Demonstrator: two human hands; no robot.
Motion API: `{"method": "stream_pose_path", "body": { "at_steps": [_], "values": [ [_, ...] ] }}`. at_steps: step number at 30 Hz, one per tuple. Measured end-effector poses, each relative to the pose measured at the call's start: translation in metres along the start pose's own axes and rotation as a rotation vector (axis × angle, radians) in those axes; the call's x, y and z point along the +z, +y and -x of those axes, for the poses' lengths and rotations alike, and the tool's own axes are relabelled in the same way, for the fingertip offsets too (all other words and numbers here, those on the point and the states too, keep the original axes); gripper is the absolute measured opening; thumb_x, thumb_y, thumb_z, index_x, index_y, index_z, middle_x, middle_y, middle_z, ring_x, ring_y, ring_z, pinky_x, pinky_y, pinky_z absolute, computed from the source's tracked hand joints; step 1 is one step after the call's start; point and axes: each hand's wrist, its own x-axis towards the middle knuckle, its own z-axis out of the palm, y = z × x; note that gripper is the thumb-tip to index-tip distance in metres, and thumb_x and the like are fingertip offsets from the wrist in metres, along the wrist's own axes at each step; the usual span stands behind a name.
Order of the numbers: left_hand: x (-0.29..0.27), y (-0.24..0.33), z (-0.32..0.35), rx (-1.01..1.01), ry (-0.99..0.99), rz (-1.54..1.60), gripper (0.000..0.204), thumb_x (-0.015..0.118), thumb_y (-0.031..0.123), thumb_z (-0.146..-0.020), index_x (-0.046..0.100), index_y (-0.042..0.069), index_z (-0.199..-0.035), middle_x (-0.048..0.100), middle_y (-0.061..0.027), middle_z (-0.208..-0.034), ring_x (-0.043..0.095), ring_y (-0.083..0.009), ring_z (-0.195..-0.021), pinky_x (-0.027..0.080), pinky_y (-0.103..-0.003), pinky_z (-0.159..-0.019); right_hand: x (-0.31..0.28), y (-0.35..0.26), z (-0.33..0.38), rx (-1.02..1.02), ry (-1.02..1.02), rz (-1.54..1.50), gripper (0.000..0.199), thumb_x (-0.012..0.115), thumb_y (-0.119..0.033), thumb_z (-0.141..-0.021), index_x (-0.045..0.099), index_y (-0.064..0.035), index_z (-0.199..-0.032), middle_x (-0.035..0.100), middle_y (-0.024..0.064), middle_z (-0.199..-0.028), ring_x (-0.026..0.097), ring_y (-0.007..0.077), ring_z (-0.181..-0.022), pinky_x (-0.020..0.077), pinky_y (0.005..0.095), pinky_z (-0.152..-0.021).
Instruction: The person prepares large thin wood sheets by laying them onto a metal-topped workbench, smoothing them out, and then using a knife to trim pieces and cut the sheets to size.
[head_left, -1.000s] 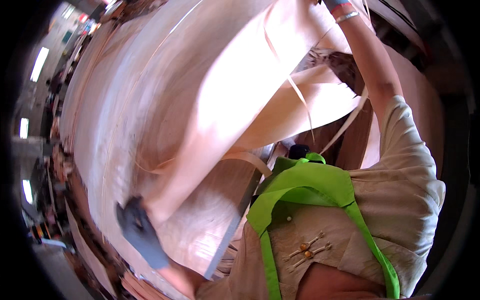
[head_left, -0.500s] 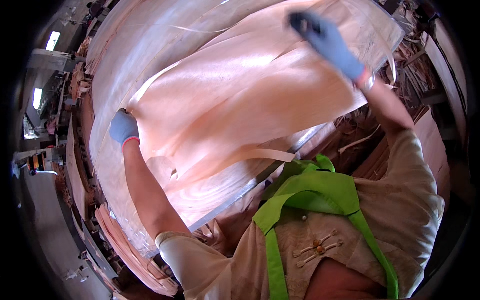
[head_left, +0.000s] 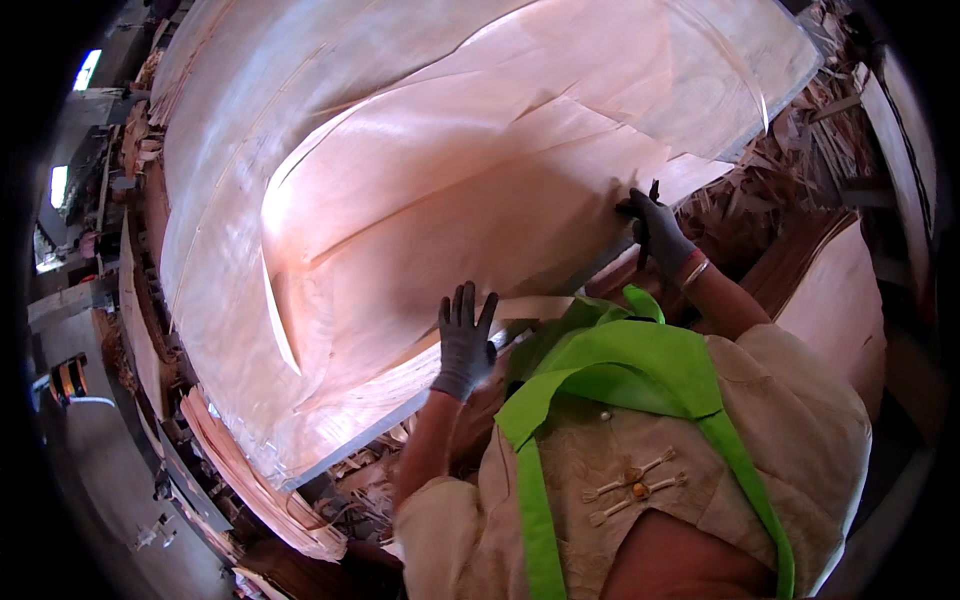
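A thin, pinkish wood veneer sheet (head_left: 450, 215) lies creased and partly curled over a large pale board (head_left: 215, 225). Its left edge stands up in a narrow lip. My left hand (head_left: 465, 345), in a grey glove, rests with fingers spread at the sheet's near edge. Farther right, my right hand (head_left: 658, 232), gloved with dark fingertips, is at the sheet's near right part, its fingers apart. Whether its fingertips press on the veneer or hover just above it, I cannot tell. A narrow veneer strip (head_left: 535, 308) runs between the hands, close to my green apron (head_left: 620, 370).
Torn veneer scraps (head_left: 790, 170) are heaped beyond the board's right edge. A veneer stack (head_left: 825, 285) stands at the right, and another stack (head_left: 255, 490) lies at the lower left. The board's straight near edge (head_left: 350, 450) is close to my body.
My left hand has let go of the sheet's left edge and come right, toward my body. My right hand has dropped from the far side to the near edge. The sheet's near part lies differently.
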Motion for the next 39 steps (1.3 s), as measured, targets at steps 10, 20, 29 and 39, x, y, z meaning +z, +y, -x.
{"method": "stream_pose_path", "body": {
  "at_steps": [10,20,29,39],
  "values": [
    [0.032,-0.015,0.014,-0.109,0.521,0.007,0.018,0.059,0.01,-0.071,0.064,0.012,-0.089,0.059,-0.0116,-0.112,0.05,-0.0307,-0.114,0.029,-0.052,-0.104,0.02,0.015,0.026,0.006,0.144,-0.011,0.035,0.072,-0.042,-0.077,0.061,-0.0093,-0.071,0.057,0.0021,-0.06,0.042,0.0107,-0.039,0.0311,0.0257,-0.036],
    [0.039,-0.079,0.18,0.005,0.057,-0.242,0.021,0.051,0.01,-0.086,0.061,0.008,-0.105,0.062,-0.0116,-0.1,0.058,-0.0234,-0.097,0.031,-0.046,-0.102,0.029,0.001,-0.006,-0.446,0.362,-0.083,0.024,0.067,-0.022,-0.079,0.06,0.0001,-0.073,0.059,0.0075,-0.059,0.047,0.014,-0.039,0.0358,0.0293,-0.036],
    [0.069,-0.109,0.312,-0.708,0.324,-0.007,0.023,0.048,0.015,-0.088,0.058,0.004,-0.106,0.061,-0.0121,-0.098,0.057,-0.0224,-0.092,0.037,-0.041,-0.091,0.045,-0.058,0.006,-0.631,0.247,0.178,0.026,0.06,-0.029,-0.084,0.064,-0.004,-0.081,0.066,0.007,-0.071,0.052,0.0115,-0.049,0.0436,0.0269,-0.045],
    [0.079,-0.112,0.178,-0.818,0.864,0.82,0.027,0.045,0.02,-0.091,0.055,0.0,-0.107,0.059,-0.0127,-0.095,0.056,-0.0213,-0.086,0.043,-0.035,-0.079,0.097,-0.127,0.037,-0.731,0.103,0.02,0.02,0.067,-0.021,-0.082,0.059,-0.0034,-0.077,0.065,0.0106,-0.068,0.044,0.0121,-0.039,0.0346,0.0263,-0.036]
  ]
}}
